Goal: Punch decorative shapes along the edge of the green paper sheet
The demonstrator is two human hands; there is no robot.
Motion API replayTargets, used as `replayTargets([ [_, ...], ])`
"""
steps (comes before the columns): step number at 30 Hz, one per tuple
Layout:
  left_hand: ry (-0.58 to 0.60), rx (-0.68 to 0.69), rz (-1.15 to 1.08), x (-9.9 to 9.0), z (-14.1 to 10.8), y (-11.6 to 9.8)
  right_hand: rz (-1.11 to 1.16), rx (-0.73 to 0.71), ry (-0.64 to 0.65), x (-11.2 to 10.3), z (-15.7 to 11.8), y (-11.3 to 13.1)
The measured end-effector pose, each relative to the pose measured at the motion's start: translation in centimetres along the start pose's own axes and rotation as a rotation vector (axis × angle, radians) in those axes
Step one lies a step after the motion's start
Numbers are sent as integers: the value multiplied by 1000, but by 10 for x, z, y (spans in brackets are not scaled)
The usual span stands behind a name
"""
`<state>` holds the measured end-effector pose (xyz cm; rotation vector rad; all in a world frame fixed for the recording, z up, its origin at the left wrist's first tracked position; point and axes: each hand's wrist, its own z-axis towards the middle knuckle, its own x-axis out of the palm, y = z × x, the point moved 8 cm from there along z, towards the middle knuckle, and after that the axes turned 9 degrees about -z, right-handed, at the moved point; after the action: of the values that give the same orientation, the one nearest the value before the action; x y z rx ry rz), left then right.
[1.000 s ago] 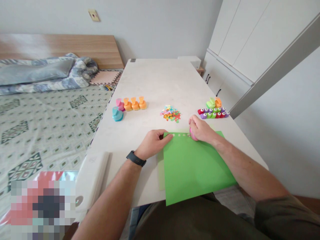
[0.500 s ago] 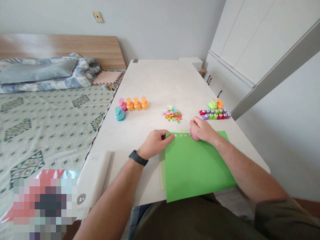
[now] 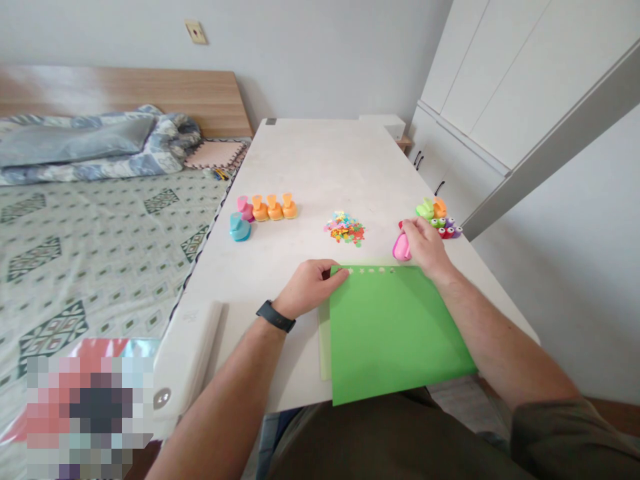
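My left hand (image 3: 310,289) rests on the top left corner of a green paper sheet (image 3: 395,333), pinning it to the white table (image 3: 320,160). A line of small star-shaped cut-outs runs along the sheet's top edge. My right hand (image 3: 425,247) grips a pink craft punch (image 3: 401,247) just above that edge, off the paper. Beyond it, a group of small multicoloured punches (image 3: 443,223) is partly hidden by my fingers. A pale green sheet (image 3: 325,347) shows beneath the green sheet's left side.
A pile of coloured paper shapes (image 3: 345,229) lies mid-table. Orange and pink punches (image 3: 273,208) stand in a row beside a teal punch (image 3: 240,227). A long white object (image 3: 185,353) sits at the left edge, with a bed (image 3: 100,247) beyond it.
My right hand has lifted the pink punch off the green sheet and moved it up and to the right. The punched stars along the edge now show. My left hand has stayed in place.
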<state>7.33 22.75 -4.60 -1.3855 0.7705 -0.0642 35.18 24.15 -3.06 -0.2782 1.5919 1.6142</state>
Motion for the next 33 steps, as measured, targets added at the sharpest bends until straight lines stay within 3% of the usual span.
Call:
replayTargets([
  [10,25,20,-25,1,-1,-2,159,31,105,-1,7,-3],
  [14,99,51,-82,6,-5,-10,192,-17,300,-1,3,4],
  [21,361,96,-196,27,-14,-23,40,-92,636,-1,-8,24],
  [26,363,98,-188,29,-14,-21,-75,-169,935,6,-24,38],
  [29,334,103,-182,27,-14,-19,-159,-192,1016,13,-29,35],
  [33,406,92,-148,34,-15,-14,-253,-201,1049,23,-30,28],
])
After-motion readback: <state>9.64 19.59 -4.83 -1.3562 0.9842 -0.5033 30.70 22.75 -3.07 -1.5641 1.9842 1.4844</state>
